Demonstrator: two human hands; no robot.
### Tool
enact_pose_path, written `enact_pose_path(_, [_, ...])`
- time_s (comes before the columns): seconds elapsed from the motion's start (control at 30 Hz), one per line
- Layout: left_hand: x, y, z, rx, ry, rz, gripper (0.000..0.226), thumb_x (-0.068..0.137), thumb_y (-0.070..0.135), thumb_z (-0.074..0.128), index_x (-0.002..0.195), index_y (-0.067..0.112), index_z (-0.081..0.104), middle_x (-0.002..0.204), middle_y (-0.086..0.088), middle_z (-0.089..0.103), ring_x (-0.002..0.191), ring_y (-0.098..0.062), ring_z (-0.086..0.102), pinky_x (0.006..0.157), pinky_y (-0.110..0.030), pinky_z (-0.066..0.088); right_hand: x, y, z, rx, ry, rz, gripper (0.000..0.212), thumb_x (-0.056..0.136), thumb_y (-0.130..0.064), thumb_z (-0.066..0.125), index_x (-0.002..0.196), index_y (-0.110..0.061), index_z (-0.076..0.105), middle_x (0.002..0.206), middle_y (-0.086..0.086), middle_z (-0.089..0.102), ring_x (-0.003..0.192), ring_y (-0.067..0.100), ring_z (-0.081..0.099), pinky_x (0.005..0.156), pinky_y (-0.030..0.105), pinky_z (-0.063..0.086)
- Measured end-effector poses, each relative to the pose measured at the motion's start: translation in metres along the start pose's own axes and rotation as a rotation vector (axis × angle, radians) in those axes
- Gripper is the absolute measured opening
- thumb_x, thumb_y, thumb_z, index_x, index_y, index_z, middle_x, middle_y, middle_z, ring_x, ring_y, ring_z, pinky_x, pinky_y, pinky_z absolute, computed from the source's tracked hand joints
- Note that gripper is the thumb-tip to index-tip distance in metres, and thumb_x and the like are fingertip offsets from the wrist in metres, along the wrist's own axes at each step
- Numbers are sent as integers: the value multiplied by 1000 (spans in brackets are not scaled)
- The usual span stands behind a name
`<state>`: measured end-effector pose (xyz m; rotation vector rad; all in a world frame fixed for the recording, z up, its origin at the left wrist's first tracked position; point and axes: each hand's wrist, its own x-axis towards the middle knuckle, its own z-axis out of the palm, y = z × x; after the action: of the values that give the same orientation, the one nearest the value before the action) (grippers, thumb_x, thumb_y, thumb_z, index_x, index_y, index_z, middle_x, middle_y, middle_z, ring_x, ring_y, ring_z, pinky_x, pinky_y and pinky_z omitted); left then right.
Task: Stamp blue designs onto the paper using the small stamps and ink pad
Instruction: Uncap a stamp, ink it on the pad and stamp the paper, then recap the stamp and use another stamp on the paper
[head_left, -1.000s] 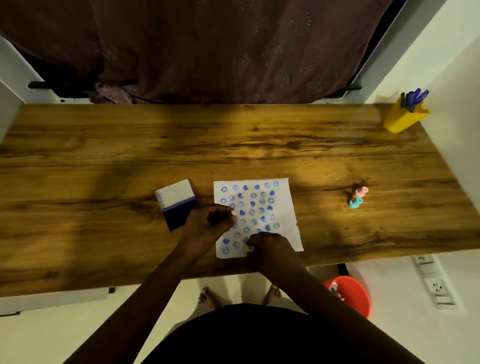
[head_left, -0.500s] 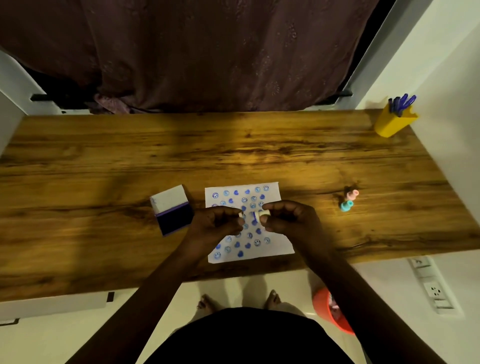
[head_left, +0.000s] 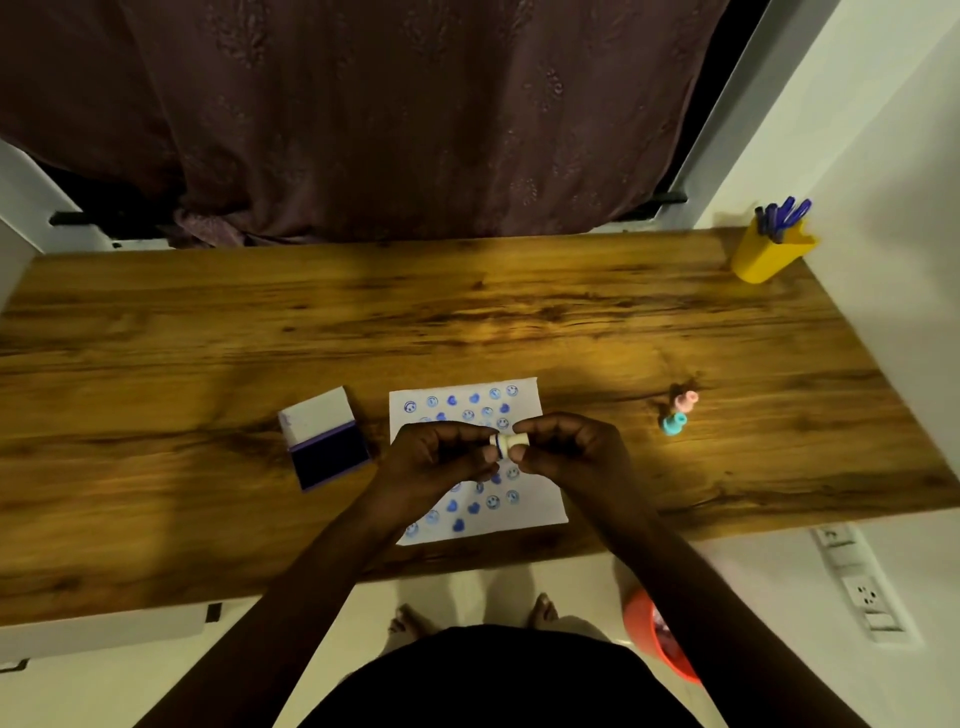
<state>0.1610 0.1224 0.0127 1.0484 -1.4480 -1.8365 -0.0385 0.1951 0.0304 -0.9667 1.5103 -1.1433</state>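
Note:
A white paper covered with several blue smiley and heart prints lies near the desk's front edge. Both hands hover above its middle. My right hand pinches a small cream stamp held sideways, its blue-inked face pointing left. My left hand touches that inked end with its fingertips. The open ink pad, dark blue with a white lid folded back, sits just left of the paper. A pink stamp and a teal stamp lie on the desk to the right.
The wooden desk ends at a white wall on the right. A yellow cup of blue pens stands at the far right corner. A dark curtain hangs behind. An orange bin sits on the floor below the desk.
My right hand lifted the cream stamp from the paper's lower part up to its middle and turned it sideways. My left hand came off the paper to meet it.

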Motion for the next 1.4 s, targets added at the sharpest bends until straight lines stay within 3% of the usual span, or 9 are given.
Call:
enact_pose_path(0.1, [3, 4, 4, 9, -13, -9, 30, 89, 9, 77, 106, 34, 83, 110, -4, 82, 99, -26, 80, 83, -30, 64, 2, -1, -6, -13, -8, 9, 28, 82, -12, 85, 109, -17, 79, 100, -3, 82, 92, 13, 79, 73, 21, 61])
enact_pose_path(0.2, [7, 4, 6, 44, -17, 0, 27, 89, 10, 78, 106, 30, 83, 108, -9, 82, 101, -30, 79, 88, -36, 64, 5, -2, -12, 0, -4, 16, 27, 80, -12, 87, 105, -18, 81, 93, -3, 82, 86, 10, 79, 70, 16, 58])
enact_pose_path(0.3, [14, 1, 10, 100, -3, 21, 25, 88, 6, 79, 109, 18, 83, 105, -13, 83, 99, -33, 79, 93, -43, 63, 9, -4, -17, 17, -3, 12, 24, 81, -10, 86, 104, -16, 82, 91, -1, 83, 83, 12, 79, 70, 17, 58])
enact_pose_path(0.43, [21, -3, 17, 139, 14, 24, 28, 86, 2, 81, 113, 8, 81, 104, -10, 83, 96, -29, 80, 92, -41, 64, 13, -3, -26, 9, -13, 34, 22, 82, -10, 85, 102, -15, 82, 90, 1, 83, 81, 12, 79, 69, 18, 59])
enact_pose_path(0.6, [34, -7, 33, 211, 10, 60, 28, 86, 6, 82, 110, 21, 81, 101, 4, 84, 93, -14, 80, 83, -24, 63, 19, -1, -44, -138, -3, 24, 26, 82, -16, 85, 108, -18, 80, 93, -1, 82, 82, 11, 79, 72, 22, 62])
enact_pose_path(0.77, [48, -8, 45, 252, 87, -5, 31, 85, 26, 85, 114, 33, 78, 101, 11, 83, 99, -8, 79, 99, -39, 59, 53, 0, -76, -525, 110, -106, 28, 80, -19, 87, 106, -23, 76, 99, -13, 77, 89, 1, 72, 78, 15, 57])
enact_pose_path(0.87, [52, -11, 47, 238, 128, -26, 26, 85, 26, 85, 110, 32, 80, 100, 8, 83, 98, -9, 79, 98, -40, 61, 81, 7, -98, -678, 202, -149, 23, 81, -16, 86, 102, -17, 77, 98, -3, 78, 88, 12, 72, 80, 28, 59])
enact_pose_path(1.0, [51, -14, 50, 241, 136, -38, 22, 86, 20, 84, 102, 35, 80, 99, 11, 83, 98, -8, 78, 94, -34, 63, 113, 21, -115, -854, 191, -160, 13, 86, -13, 78, 99, -13, 77, 99, 4, 79, 89, 21, 73, 82, 38, 60])
enact_pose_path(1.4, [46, -16, 56, 219, 200, -65, 23, 89, 12, 80, 111, 15, 79, 105, -5, 82, 100, -20, 78, 97, -48, 62, 144, 36, -132, -980, 192, -116, 23, 88, -9, 70, 109, -13, 78, 108, 11, 79, 100, 30, 73, 86, 39, 59])
